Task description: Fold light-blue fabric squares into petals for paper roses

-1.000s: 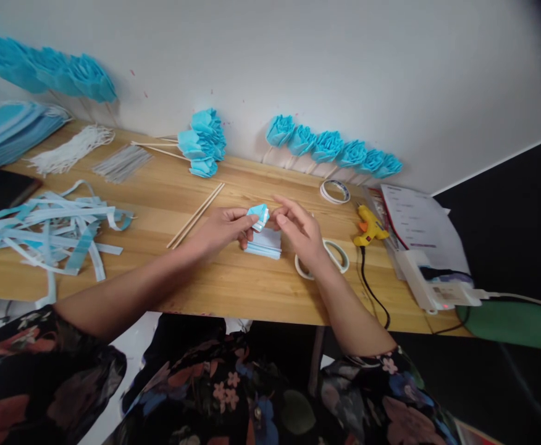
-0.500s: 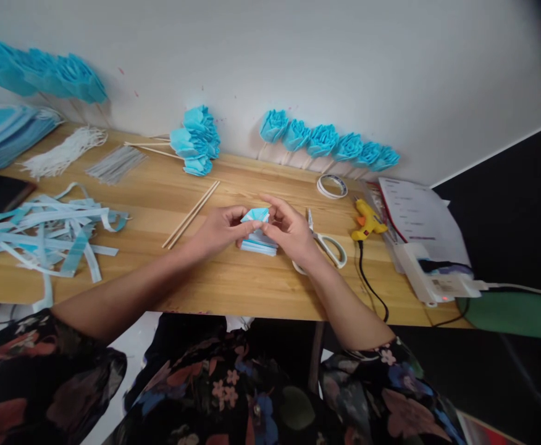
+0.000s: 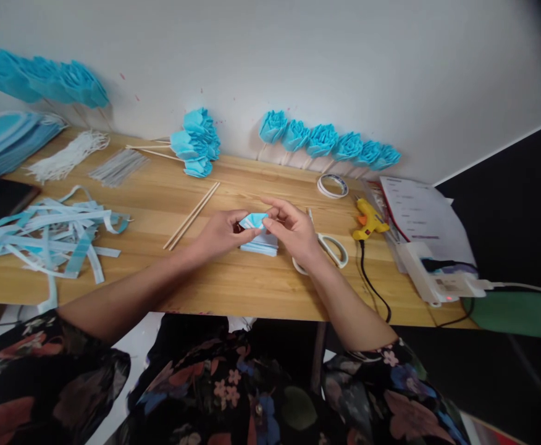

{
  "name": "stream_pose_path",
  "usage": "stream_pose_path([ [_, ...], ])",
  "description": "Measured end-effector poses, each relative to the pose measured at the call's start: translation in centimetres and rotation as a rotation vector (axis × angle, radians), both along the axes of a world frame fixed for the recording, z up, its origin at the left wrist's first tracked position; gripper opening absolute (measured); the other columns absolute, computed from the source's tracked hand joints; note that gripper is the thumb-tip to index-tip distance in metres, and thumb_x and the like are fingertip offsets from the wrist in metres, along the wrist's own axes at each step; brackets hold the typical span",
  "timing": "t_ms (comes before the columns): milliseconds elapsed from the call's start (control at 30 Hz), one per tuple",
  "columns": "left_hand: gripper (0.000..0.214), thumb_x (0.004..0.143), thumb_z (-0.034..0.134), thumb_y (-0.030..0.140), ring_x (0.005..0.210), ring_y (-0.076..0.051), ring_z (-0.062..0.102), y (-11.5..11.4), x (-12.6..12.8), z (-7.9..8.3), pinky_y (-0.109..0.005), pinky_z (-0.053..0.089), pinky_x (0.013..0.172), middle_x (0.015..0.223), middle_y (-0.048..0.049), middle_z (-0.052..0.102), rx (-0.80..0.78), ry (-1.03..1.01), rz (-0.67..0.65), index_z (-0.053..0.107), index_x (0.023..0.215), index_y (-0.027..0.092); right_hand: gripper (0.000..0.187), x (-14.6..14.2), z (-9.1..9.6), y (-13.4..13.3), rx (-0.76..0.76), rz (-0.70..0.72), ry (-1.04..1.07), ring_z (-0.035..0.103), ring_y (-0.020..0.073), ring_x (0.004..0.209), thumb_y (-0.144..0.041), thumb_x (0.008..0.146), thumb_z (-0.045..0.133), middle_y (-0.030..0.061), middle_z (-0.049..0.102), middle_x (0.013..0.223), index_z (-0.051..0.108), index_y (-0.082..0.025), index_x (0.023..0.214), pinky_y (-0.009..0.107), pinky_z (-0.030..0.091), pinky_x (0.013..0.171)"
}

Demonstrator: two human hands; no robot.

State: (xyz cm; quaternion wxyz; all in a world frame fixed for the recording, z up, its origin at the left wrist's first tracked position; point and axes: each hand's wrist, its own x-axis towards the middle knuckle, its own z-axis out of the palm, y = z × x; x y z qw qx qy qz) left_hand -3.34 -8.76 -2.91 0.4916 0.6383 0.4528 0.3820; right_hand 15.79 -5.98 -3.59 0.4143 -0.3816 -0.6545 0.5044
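Note:
Between my two hands is a small folded piece of blue and white mask fabric [image 3: 254, 220]. My left hand [image 3: 226, 233] pinches its left side between thumb and fingers. On its right side, my right hand [image 3: 291, 230] grips the edge with thumb and index finger. Just below the folded piece, a stack of cut blue fabric pieces [image 3: 260, 246] lies on the wooden table [image 3: 205, 287]. Scissors with white handles [image 3: 334, 250] lie partly hidden under my right wrist. Two wooden sticks [image 3: 191, 215] rest left of my left hand.
Several blue fabric flowers [image 3: 322, 139] on sticks lean against the wall; more flowers [image 3: 196, 143] lie left of them. A tape roll [image 3: 332, 185], yellow glue gun [image 3: 369, 219] and power strip [image 3: 423, 272] are at right. Cut strips [image 3: 67, 232], grey wires [image 3: 118, 167] and masks [image 3: 15, 142] are at left.
The folded fabric piece has tilted and its blue side now shows wider between my fingers. My hands have barely shifted. The view has moved slightly.

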Motion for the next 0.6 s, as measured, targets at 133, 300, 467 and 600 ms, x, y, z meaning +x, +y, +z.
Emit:
stream_pose_path([
  [133,0.027,0.082,0.068,0.042,0.062,-0.012,0.053,0.13,-0.14,-0.35,-0.023,0.041,0.056,0.068,0.0004,0.059,-0.009,-0.032,-0.017,0.062,0.076,0.016,0.042,-0.02,0.11,-0.08,-0.007,0.012,0.017,0.057,0.0101,0.069,-0.037,0.085,0.070,-0.0024,0.064,0.082,0.067,-0.025,0.125,0.026,0.049,0.065],
  [300,0.029,0.079,0.070,0.044,0.067,-0.014,0.059,0.31,-0.26,-0.41,-0.025,0.046,0.059,0.075,-0.0021,0.066,-0.105,-0.069,-0.021,0.066,0.084,0.015,0.041,0.06,0.16,0.13,-0.070,-0.022,0.064,0.058,0.0111,0.070,-0.044,0.087,0.068,-0.0012,0.065,0.081,0.069,-0.025,0.123,0.027,0.053,0.067],
  [467,0.029,0.078,0.071,0.043,0.066,-0.013,0.059,0.49,-0.28,-0.60,-0.024,0.047,0.060,0.074,-0.0014,0.066,-0.153,-0.075,0.005,0.067,0.084,0.015,0.045,0.04,0.06,0.10,-0.088,0.037,0.071,0.059,0.0116,0.075,-0.046,0.086,0.069,0.0002,0.064,0.088,0.067,-0.026,0.126,0.026,0.054,0.067],
  [600,0.028,0.079,0.071,0.042,0.067,-0.013,0.059,0.43,-0.18,-0.51,-0.024,0.047,0.060,0.073,-0.0016,0.066,-0.117,-0.071,0.014,0.067,0.083,0.015,0.047,-0.02,-0.15,0.09,-0.040,0.052,0.029,0.057,0.0100,0.070,-0.038,0.083,0.071,-0.0018,0.060,0.085,0.066,-0.027,0.128,0.025,0.051,0.064],
])
